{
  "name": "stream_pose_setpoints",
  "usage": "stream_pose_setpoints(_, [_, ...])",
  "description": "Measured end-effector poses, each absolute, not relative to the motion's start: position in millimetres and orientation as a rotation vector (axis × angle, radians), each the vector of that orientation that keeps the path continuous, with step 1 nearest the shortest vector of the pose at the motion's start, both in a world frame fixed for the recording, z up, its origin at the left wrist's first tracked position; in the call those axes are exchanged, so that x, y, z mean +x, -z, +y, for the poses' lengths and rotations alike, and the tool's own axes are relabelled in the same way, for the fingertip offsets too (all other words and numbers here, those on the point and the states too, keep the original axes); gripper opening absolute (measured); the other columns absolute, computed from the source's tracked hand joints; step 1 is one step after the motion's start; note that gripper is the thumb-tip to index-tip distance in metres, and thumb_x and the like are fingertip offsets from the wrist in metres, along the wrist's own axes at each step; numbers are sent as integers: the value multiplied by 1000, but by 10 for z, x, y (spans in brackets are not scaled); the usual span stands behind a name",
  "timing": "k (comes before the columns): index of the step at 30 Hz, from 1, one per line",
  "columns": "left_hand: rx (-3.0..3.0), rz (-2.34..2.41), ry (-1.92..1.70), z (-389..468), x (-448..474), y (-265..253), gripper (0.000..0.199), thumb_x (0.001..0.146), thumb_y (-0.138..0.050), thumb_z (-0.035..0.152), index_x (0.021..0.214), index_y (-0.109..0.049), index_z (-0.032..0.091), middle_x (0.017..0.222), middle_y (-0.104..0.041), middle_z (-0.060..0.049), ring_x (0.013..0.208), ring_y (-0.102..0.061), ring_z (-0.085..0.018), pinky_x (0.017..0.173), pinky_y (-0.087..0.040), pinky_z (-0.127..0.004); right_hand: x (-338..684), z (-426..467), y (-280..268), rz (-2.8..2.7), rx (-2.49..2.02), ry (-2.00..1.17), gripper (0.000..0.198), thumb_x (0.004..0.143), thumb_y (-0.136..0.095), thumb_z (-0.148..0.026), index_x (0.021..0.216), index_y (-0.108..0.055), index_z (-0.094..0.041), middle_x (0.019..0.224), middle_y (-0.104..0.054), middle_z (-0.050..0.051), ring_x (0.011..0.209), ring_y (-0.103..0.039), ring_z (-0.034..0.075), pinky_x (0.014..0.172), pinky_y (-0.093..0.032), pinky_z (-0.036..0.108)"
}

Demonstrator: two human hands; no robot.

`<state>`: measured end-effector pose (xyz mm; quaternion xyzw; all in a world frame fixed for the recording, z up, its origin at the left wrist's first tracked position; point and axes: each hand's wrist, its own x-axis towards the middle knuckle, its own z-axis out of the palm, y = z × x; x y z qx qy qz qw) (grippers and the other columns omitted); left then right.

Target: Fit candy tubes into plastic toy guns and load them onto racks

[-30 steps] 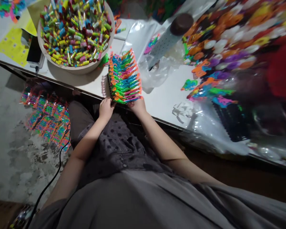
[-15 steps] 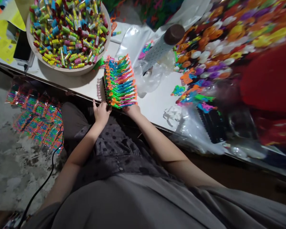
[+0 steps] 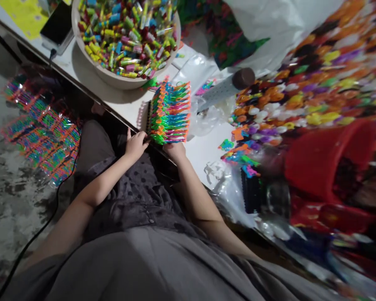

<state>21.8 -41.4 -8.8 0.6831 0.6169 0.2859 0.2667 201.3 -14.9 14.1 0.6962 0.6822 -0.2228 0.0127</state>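
Observation:
A black toothed rack [image 3: 148, 118] stands at the table's near edge, filled with a dense row of small plastic toy pieces [image 3: 172, 113] in orange, green, blue and pink. My left hand [image 3: 135, 145] pinches the rack's near left corner, its thumb side raised and fingertips at the black strip. Under the near right end of the row, my right hand [image 3: 176, 151] is closed, its fingers partly hidden by the pieces. A pale beaded strand [image 3: 141, 115] lies just left of the rack.
Behind stands a round tub [image 3: 113, 81] of small colourful tubes, with a phone [image 3: 58, 27] at its left. Rightward are a grey cylinder [image 3: 217, 90], loose plastic pieces [image 3: 269, 100], another black rack [image 3: 250, 190] and a red bucket [image 3: 310, 159]. Bagged colourful strips [image 3: 44, 129] hang or lie at lower left.
The view has shifted, so the tub and rack appear farther right and the red bucket shows more fully. Both hands stay at the rack's near end.

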Motion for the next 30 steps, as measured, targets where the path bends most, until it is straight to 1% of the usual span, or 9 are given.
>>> stream_pose_setpoints(3, [1805,1672,-803,-467,231,90,12,83,-56,29,91,-56,20,93,-66,-2,93,-62,-19,115,-12,-51,2078,-157,-102,2153,2179,683,46,81,-45,-33,123,-58,-18,126,-57,12,111,-55,29,88,-49,40])
stream_pose_setpoints(8, [1821,1696,-839,-460,316,93,18,82,-57,33,94,-56,19,95,-66,-5,95,-61,-22,116,-9,-52,2130,-162,81,2211,2149,707,48,79,-42,-29,120,-58,-11,124,-57,17,114,-53,31,92,-46,42])
stream_pose_setpoints(12, [1806,1707,-847,-441,372,114,19,80,-59,29,97,-58,19,97,-66,-7,97,-61,-25,115,-2,-56,2136,-204,133,2173,2185,725,48,80,-38,-27,120,-58,-11,124,-57,16,114,-53,31,91,-46,43])
stream_pose_setpoints(15, [1758,1695,-869,-437,386,145,19,82,-57,31,96,-59,19,96,-68,-7,96,-61,-25,115,4,-57,2111,-239,97,2118,2203,715,46,81,-37,-27,119,-59,-12,122,-58,16,112,-55,30,90,-47,42])
stream_pose_setpoints(18, [1720,1676,-869,-428,391,177,20,82,-57,33,96,-59,19,96,-68,-7,96,-62,-25,115,5,-57,2087,-254,68,2035,2214,679,42,82,-39,-26,115,-61,-14,117,-61,15,108,-57,30,87,-49,41])
stream_pose_setpoints(22, [1712,1660,-880,-391,380,205,23,81,-57,32,99,-58,18,99,-68,-8,97,-62,-26,116,-1,-55,2100,-229,66,1971,2190,637,39,81,-40,-23,111,-63,-14,111,-64,15,105,-59,31,86,-49,41])
stream_pose_setpoints(27, [1755,1582,-856,-308,258,204,22,77,-61,28,96,-56,18,99,-67,-7,99,-62,-25,115,-8,-55,2020,-194,41,2185,2088,662,40,82,-42,-23,117,-60,-13,122,-59,15,115,-54,28,92,-48,39])
stream_pose_setpoints(29, [1737,1618,-904,-311,160,200,20,75,-62,25,93,-55,18,96,-66,-6,98,-61,-23,114,-16,-51,1937,-207,7,2296,2006,689,41,83,-44,-25,119,-59,-13,127,-55,14,118,-52,27,95,-47,40])
stream_pose_setpoints(30, [1717,1644,-934,-329,100,201,18,74,-62,24,91,-55,18,93,-65,-5,96,-61,-22,112,-23,-49,1904,-211,-20,2360,1931,732,40,83,-46,-26,119,-59,-13,129,-55,14,119,-51,26,97,-46,40])
